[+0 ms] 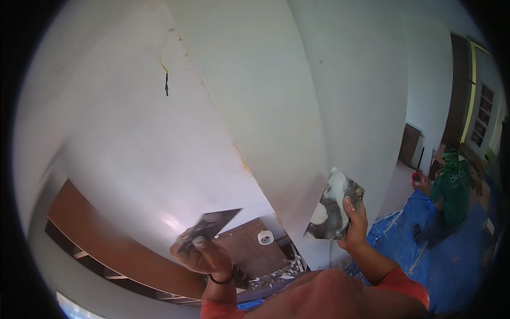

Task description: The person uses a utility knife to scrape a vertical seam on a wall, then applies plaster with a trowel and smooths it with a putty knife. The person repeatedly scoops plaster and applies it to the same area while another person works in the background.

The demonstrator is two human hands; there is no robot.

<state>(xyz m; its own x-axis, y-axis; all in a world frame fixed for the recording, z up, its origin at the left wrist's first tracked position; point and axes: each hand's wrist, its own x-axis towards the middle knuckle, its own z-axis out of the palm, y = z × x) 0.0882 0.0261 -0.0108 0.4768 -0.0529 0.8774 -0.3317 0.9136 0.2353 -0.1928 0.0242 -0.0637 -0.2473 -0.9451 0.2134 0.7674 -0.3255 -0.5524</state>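
My left hand (203,254), with a dark beaded band at the wrist, is closed round a putty knife (219,222). Its broad dark blade points up and to the right, and the hand is slightly blurred. In my right hand (355,222) is a flat metal plate (332,212), gripped at its right edge with the thumb over its face. White putty (336,186) is smeared across that plate in patches. Both tools are held up in front of a pale wall (255,106), apart from each other.
A yellow and black wire (166,80) sticks out of the wall. Below are a brown board (247,250), a white roll (265,237) and scattered debris. An orange-brown shelf (111,239) curves at left. At right, a person in green (454,186) holds a red container (418,179) over blue sheeting (393,234).
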